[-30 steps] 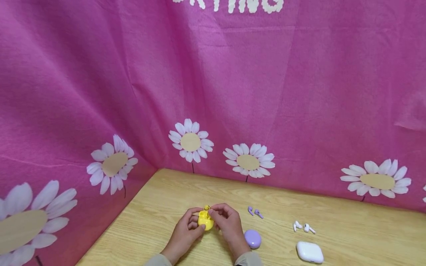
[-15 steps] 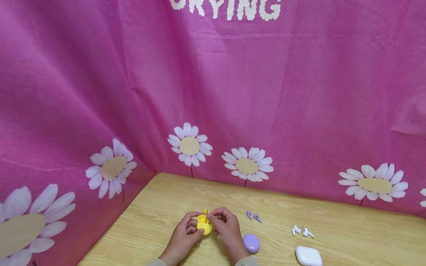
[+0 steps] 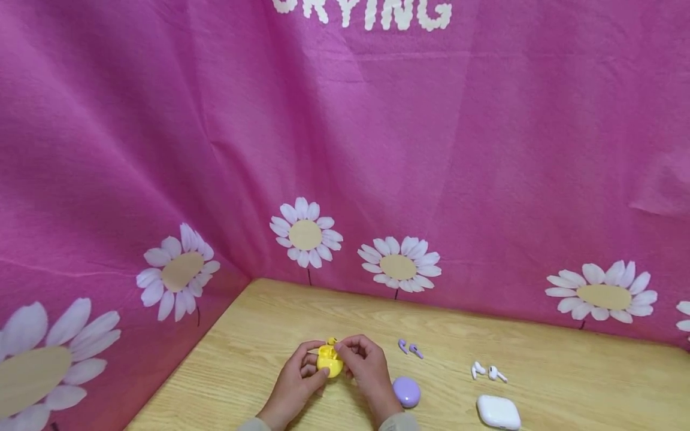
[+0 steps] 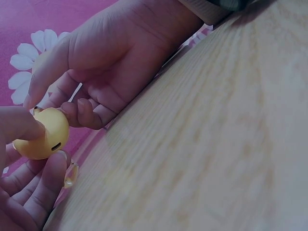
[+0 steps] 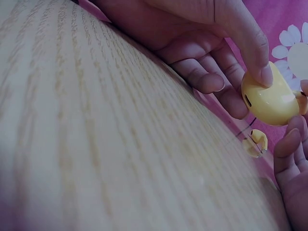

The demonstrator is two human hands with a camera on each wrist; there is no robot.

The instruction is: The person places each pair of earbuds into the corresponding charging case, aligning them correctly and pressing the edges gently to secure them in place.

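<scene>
My left hand (image 3: pixel 293 383) grips a glossy yellow earbud case (image 3: pixel 330 366), its lid open, with the thumb across the rounded front (image 5: pixel 272 103). At the top of the case, the thumb and forefinger of my right hand (image 3: pixel 369 371) pinch a yellow earbud (image 4: pixel 37 110), mostly covered by the fingers. My right hand's other fingers curl loosely beside the case. Just beyond the case, a second yellow earbud (image 3: pixel 332 340) lies on the wooden table; the right wrist view shows this loose earbud (image 5: pixel 256 143) below the case.
Right of my hands lie two purple earbuds (image 3: pixel 411 348) and a round purple case (image 3: pixel 406 392). Farther right are two white earbuds (image 3: pixel 489 372) above a white case (image 3: pixel 498 412). A pink cloth with daisies (image 3: pixel 398 266) hangs along the table's back and left edges.
The head view tilts slightly, so everything sits a little lower and farther left than a second ago. Both hands keep nearly the same hold at the yellow case.
</scene>
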